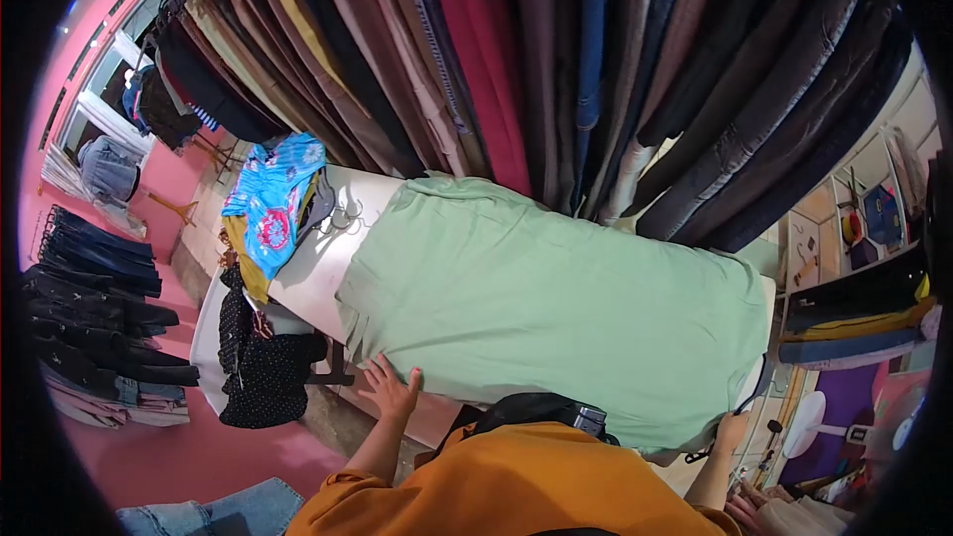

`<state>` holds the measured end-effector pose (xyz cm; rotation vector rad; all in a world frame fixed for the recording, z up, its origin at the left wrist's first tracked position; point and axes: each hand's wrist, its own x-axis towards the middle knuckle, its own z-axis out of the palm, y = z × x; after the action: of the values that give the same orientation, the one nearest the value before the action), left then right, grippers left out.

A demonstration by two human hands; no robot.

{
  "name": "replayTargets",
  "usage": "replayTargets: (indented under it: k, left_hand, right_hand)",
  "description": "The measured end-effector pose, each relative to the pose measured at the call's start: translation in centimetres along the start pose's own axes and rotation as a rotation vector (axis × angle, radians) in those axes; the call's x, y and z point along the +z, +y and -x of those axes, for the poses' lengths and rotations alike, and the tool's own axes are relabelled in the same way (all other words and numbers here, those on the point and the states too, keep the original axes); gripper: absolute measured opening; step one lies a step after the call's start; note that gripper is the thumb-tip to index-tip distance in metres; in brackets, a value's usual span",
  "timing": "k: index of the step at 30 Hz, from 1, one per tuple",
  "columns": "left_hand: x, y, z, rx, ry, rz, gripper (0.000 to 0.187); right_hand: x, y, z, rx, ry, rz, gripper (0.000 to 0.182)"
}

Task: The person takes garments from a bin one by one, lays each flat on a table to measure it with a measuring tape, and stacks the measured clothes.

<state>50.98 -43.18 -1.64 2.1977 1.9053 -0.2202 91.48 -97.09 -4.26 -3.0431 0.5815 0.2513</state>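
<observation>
A light green cloth garment lies spread over the white table, with wrinkles along its left side. My left hand is open at the cloth's near left corner, its fingers spread. At the near right corner my right hand has its fingers curled by the cloth's edge. A thin dark curved piece shows beside that hand, but what the fingers hold is hidden. Close to my body, a black item with a small grey device sits against the cloth's near edge.
Trousers hang in a dense row behind the table. A blue patterned garment and metal hangers lie at its left end. A black dotted garment hangs below. Folded clothes fill a shelf at right.
</observation>
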Motion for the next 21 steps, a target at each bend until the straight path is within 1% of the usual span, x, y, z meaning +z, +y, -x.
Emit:
replayTargets:
  k: [1, 2, 3, 5, 6, 7, 8, 9, 10, 11, 13, 14, 15, 17, 18, 19, 20, 21]
  left_hand:
    - [-0.4, -0.1, -0.2, 0.01, -0.001, -0.141, 0.087]
    - [-1.0, 0.4, -1.6, -0.05, -0.033, -0.142, 0.082]
    - [-2.1, 1.1, -3.5, -0.048, -0.03, -0.138, 0.082]
    - [-3.6, 2.0, -7.1, 0.044, 0.146, 0.069, 0.075]
    - [-3.2, 2.0, -9.6, 0.045, 0.147, 0.072, 0.075]
    - [-2.1, 1.8, -12.6, 0.201, 0.215, 0.144, 0.074]
    - [-1.6, 1.6, -14.6, 0.358, 0.283, 0.217, 0.073]
    - [-1.7, 1.3, -15.0, 0.365, 0.282, 0.22, 0.073]
    - [-1.9, 1.2, -14.9, 0.32, 0.179, 0.106, 0.073]
    - [-2.0, 1.0, -14.8, 0.274, 0.076, -0.009, 0.074]
    - [-1.4, -0.7, -14.0, 0.249, 0.077, 0.003, 0.075]
    - [-1.0, -2.1, -13.4, 0.216, 0.078, 0.004, 0.077]
    - [-0.2, -4.0, -12.9, 0.216, 0.071, 0.0, 0.077]
    - [1.2, -6.7, -12.6, 0.265, 0.108, 0.194, 0.076]
    - [0.4, -6.5, -12.1, 0.267, 0.109, 0.196, 0.076]
    - [-1.3, -6.0, -11.0, 0.196, 0.056, 0.107, 0.075]
    - [-2.3, -5.8, -10.6, 0.126, 0.003, 0.017, 0.074]
    - [-2.2, -6.0, -10.9, 0.135, 0.007, 0.013, 0.074]
  right_hand:
    - [0.1, -0.1, 0.2, 0.006, 0.032, 0.013, 0.04]
    - [0.0, -0.4, 0.4, 0.057, 0.151, 0.03, 0.037]
    - [-1.2, -1.7, 1.3, 0.057, 0.154, 0.025, 0.037]
    - [-3.2, -3.8, 2.6, -0.001, 0.303, -0.106, 0.032]
    - [-2.1, -3.2, 1.1, -0.139, 0.318, -0.21, 0.028]
    - [-1.2, -3.8, -0.2, -0.137, 0.323, -0.211, 0.028]
    - [-0.5, -4.7, -1.4, -0.125, 0.061, -0.564, 0.026]
    - [-0.4, -5.8, -1.8, -0.11, -0.211, -0.911, 0.024]
    - [-1.8, -8.7, 0.0, -0.017, -0.348, -1.125, 0.022]
    - [-4.3, -13.1, 3.6, 0.079, -0.488, -1.338, 0.02]
    - [-7.5, -19.4, 9.1, 0.086, -0.71, -1.409, 0.015]
    - [-7.2, -21.5, 11.1, 0.025, -0.83, -1.44, 0.016]
    - [-6.3, -23.5, 12.8, -0.039, -0.953, -1.465, 0.018]
    - [-4.6, -27.6, 16.6, -0.298, -1.239, -1.312, 0.025]
    - [-2.8, -29.8, 18.6, -0.379, -1.257, -1.199, 0.029]
    - [-1.2, -31.8, 21.0, -0.453, -1.271, -1.091, 0.033]
    - [-0.7, -33.6, 23.6, -0.57, -1.259, -0.963, 0.034]
    - [-0.4, -35.3, 25.9, -0.682, -1.24, -0.833, 0.036]
